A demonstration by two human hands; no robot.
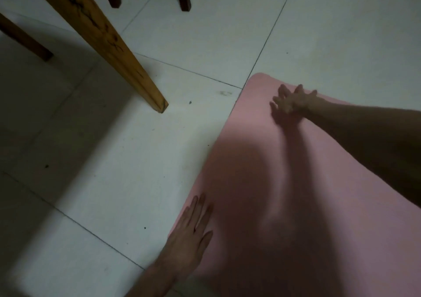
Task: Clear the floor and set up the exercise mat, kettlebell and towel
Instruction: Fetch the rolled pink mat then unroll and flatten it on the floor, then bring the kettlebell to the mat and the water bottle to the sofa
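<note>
Flat: both hands, left (191, 235) and right (293, 100), on unmarked pink mat (262, 160).

I find no readable text, label, brand, number or sign anywhere in my view. The light wooden leg (102, 39) carries dark irregular marks along its face; I read them as grain or staining, not lettering. The pink mat (262, 137) shows a plain surface with no print or logo. The white floor tiles (182, 34) bear only specks and grout lines.
</note>
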